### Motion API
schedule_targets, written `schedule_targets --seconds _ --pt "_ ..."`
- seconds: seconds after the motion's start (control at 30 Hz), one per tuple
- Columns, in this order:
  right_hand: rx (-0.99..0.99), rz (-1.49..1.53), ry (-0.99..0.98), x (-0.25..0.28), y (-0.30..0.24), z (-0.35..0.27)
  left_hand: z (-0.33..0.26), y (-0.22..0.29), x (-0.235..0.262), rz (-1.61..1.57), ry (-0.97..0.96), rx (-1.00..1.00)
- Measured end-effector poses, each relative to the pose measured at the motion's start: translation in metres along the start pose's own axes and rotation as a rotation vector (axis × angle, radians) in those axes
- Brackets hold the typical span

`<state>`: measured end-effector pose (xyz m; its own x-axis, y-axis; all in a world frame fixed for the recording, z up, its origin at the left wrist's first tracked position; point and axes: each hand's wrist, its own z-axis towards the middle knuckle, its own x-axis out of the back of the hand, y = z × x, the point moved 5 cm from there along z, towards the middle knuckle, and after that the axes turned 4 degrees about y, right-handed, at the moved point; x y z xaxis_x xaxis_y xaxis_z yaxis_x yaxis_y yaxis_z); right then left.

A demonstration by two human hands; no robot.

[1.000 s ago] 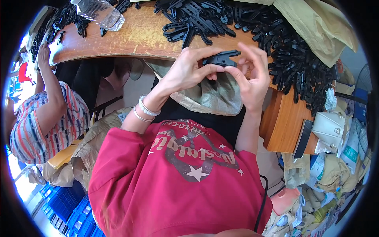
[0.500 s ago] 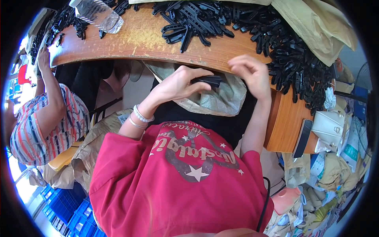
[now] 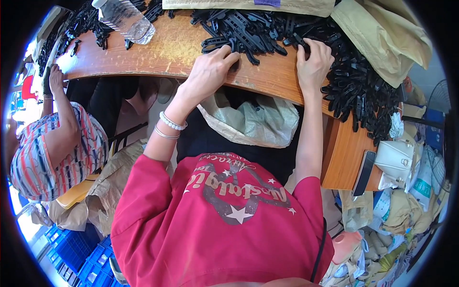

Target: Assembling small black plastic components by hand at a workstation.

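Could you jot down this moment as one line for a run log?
left hand: on black plastic clips | right hand: on clips | wooden table | open sack below table edge

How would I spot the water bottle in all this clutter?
Start at the wooden table heaped with black plastic parts. Follow it to its far left end, well left of the left hand. The bottle lies on its side there, the only clear, ribbed thing among black pieces.
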<state>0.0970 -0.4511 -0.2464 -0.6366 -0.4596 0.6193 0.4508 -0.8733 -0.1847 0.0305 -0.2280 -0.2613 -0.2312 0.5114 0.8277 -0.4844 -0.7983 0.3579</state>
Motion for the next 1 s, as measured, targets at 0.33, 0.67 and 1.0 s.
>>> schedule_targets --seconds 0.33,0.67,1.0 --pt "-0.062 -0.051 -0.185 0.014 -0.026 -0.025 -0.002 0.022 0.009 -0.052 0.379 -0.189" --pt "-0.405 0.386 -0.309 0.017 -0.021 -0.019 -0.012 0.013 -0.015 -1.398 0.153 0.569" --pt "-0.112 -0.084 -0.228 0.031 -0.029 -0.023 -0.01 0.029 -0.035 -1.654 -0.037 0.691"
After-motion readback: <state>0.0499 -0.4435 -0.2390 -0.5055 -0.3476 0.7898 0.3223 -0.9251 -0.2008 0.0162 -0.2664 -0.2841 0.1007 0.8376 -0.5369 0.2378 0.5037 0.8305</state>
